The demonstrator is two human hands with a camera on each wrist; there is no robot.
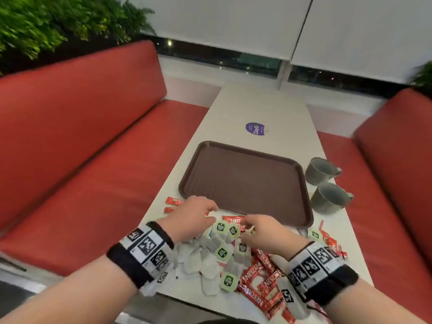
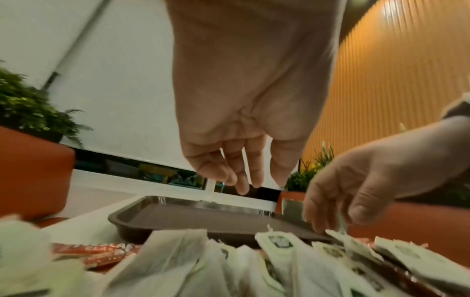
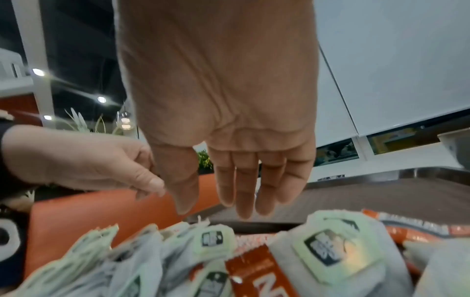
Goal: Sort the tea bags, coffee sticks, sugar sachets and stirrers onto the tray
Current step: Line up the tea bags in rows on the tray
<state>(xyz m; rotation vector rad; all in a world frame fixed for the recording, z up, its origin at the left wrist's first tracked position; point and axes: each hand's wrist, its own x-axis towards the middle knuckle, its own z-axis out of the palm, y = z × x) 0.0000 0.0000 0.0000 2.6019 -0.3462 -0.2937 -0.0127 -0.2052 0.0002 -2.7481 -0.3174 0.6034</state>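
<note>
Both hands hover over the mixed pile, nothing lifted, tray bare.

The left hand [image 1: 190, 218] and right hand [image 1: 264, 232] hang with loose, relaxed fingers, holding nothing, above the tea bags [image 1: 222, 252] and red coffee sticks [image 1: 259, 280] heaped on the desk [image 1: 264, 106] just before the brown tray [image 1: 247, 183]. Best to pinch one kind at a time by its edge and lay it in its own zone. About eight green tags show; sticks overlap beyond counting; two grey cups [image 1: 321, 170] stand beside the tray; sugar sachets and stirrers are not discernible.
</note>
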